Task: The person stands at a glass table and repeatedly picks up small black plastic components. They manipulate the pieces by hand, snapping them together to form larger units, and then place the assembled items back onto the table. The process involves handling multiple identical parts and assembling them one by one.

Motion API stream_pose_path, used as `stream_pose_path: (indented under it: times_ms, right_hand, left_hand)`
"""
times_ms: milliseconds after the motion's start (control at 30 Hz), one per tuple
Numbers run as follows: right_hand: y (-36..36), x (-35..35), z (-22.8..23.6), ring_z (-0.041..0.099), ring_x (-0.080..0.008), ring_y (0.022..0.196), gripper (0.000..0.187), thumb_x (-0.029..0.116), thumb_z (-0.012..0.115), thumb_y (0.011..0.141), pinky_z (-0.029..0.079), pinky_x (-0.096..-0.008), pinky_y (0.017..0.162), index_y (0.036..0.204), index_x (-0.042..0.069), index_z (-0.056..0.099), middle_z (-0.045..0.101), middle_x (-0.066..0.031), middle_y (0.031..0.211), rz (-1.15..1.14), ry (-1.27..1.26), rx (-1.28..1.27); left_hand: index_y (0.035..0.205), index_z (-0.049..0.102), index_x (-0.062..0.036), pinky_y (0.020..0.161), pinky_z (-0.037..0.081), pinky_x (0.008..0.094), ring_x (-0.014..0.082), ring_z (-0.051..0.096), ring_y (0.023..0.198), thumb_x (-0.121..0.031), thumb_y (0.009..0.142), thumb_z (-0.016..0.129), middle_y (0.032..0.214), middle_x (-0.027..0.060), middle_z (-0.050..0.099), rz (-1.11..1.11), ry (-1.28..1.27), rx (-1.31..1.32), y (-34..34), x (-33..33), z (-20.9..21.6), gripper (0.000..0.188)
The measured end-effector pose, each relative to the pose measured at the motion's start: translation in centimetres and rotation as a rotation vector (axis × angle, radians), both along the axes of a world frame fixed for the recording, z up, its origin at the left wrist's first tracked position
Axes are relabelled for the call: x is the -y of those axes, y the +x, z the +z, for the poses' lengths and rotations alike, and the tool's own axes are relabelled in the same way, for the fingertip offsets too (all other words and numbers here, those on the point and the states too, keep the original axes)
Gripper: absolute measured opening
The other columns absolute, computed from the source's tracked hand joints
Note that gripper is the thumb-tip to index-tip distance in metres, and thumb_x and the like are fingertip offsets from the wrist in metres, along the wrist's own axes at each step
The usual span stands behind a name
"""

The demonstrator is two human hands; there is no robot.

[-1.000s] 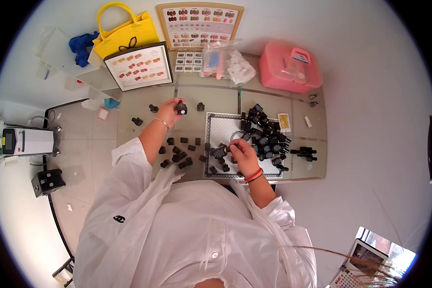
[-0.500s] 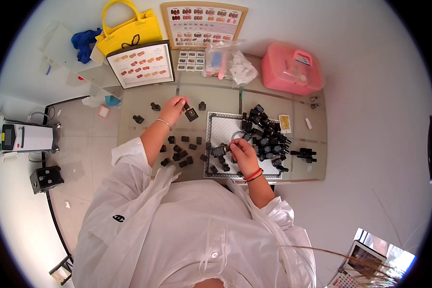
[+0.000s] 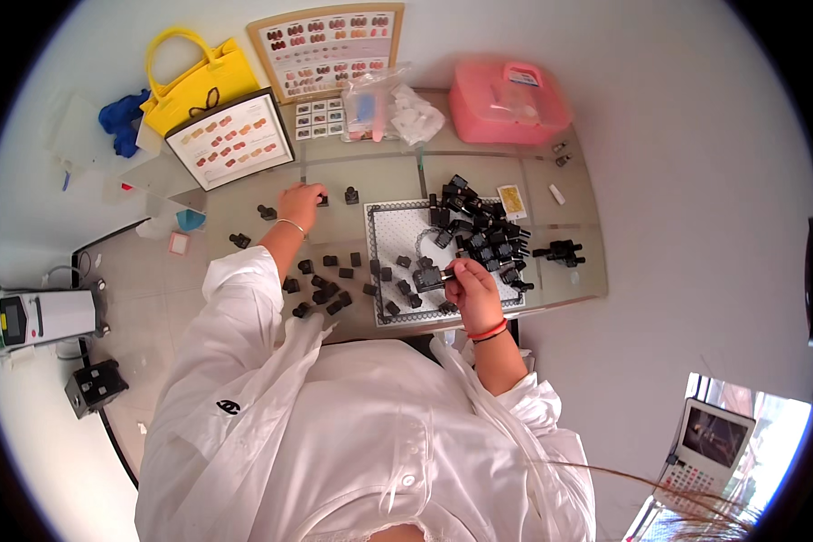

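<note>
My left hand (image 3: pixel 302 204) is closed at the back left of the glass-topped table, its fingers on a small black nail polish bottle (image 3: pixel 323 200) that they partly cover. Three similar bottles stand close by, one of them (image 3: pixel 351 195) just to the right. Over the white mat with a lacy dark border (image 3: pixel 390 235), my right hand (image 3: pixel 472 291) pinches another black nail polish bottle (image 3: pixel 428 279) by its neck end, body pointing left. Several short black bottles (image 3: pixel 325 291) are scattered nearer me, left of the mat and on its left part.
A heap of black bottles (image 3: pixel 483 237) covers the mat's right part; more bottles (image 3: pixel 562 254) lie to its right. Along the back are a yellow bag (image 3: pixel 203 86), framed colour charts (image 3: pixel 230 140), plastic bags (image 3: pixel 415 116) and a pink case (image 3: pixel 508 108). A white machine (image 3: pixel 50 316) stands at left.
My left hand has brought its bottle from a tilted hold back toward the row of bottles. My right hand still holds its bottle, slightly lower. The whole view has shifted and turned a little.
</note>
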State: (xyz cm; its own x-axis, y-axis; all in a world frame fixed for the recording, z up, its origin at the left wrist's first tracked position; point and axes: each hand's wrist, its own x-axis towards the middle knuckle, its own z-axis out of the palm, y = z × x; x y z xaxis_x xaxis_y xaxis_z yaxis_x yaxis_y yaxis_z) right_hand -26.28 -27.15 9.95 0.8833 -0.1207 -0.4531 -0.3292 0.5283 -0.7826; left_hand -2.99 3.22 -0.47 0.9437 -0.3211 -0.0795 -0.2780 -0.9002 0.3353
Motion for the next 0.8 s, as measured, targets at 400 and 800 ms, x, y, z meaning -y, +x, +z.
stream_pose_path:
  times_ms: [400, 800]
  right_hand:
    - [-5.9, 1.1, 5.4, 0.042, -0.0089, 0.065, 0.019, 0.017, 0.052, 0.1, 0.037, -0.0256, 0.057, 0.102, 0.0, 0.059, 0.05, 0.0005, 0.08, -0.205, 0.391, 0.163]
    - [-12.3, 0.5, 10.7, 0.057, -0.0223, 0.073, 0.013, 0.009, 0.049, 0.09, 0.048, -0.0338, 0.069, 0.093, 0.0, 0.059, 0.058, -0.0109, 0.076, -0.126, -0.875, 0.313]
  left_hand:
    - [0.117, 0.064, -0.0248, 0.102, 0.035, 0.0537, 0.0305, 0.049, 0.125, -0.013, 0.084, 0.07, 0.129, 0.005, 0.059, 0.084, 0.076, 0.089, -0.5, 0.4, 0.6, 0.036]
    - [0.134, 0.044, -0.0037, 0.08, 0.051, 0.0296, 0.0161, 0.061, 0.099, -0.052, 0.088, 0.068, 0.113, 0.009, 0.062, -0.622, -0.949, -1.571, -21.9, 13.2, 19.1, 0.071]
